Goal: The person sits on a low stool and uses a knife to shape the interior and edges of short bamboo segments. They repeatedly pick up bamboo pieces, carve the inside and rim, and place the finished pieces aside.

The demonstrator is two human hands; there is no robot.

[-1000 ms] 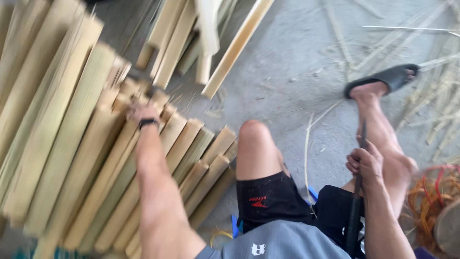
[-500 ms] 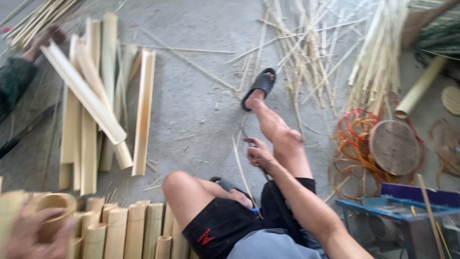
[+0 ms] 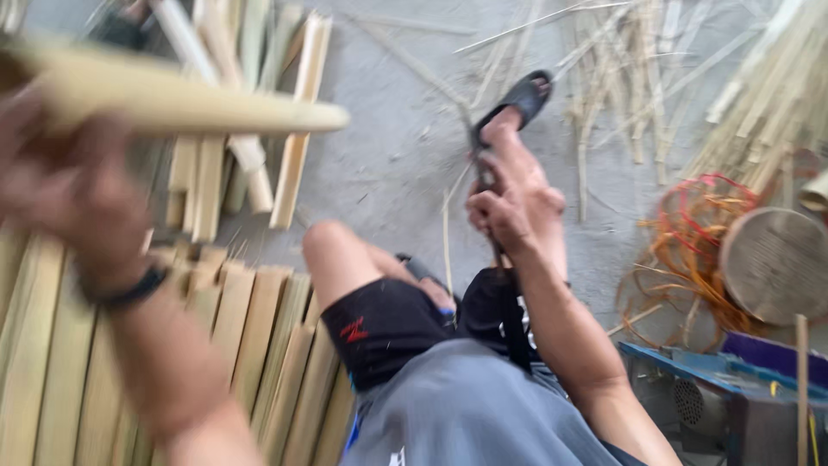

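My left hand point(image 3: 65, 185), blurred and wearing a dark wristband, is raised at the left and grips a pale split bamboo piece point(image 3: 190, 99) that points to the right. My right hand point(image 3: 513, 194) is closed around the handle of a long dark knife point(image 3: 504, 285), held upright above my right leg. I sit on the concrete floor in black shorts, with my left knee point(image 3: 332, 246) bent up in the middle. My right foot wears a black sandal point(image 3: 517, 99).
Split bamboo slats point(image 3: 250, 336) lie in a row by my left side, more slats point(image 3: 297, 121) lie farther out. Thin bamboo strips point(image 3: 638, 78) are scattered at the upper right. A round woven piece point(image 3: 776, 263), orange cords point(image 3: 681, 233) and a blue machine point(image 3: 724, 388) sit at the right.
My left hand has lifted a bamboo piece off the pile up into the air. The right hand has raised the knife in front of my leg. The view has swung right.
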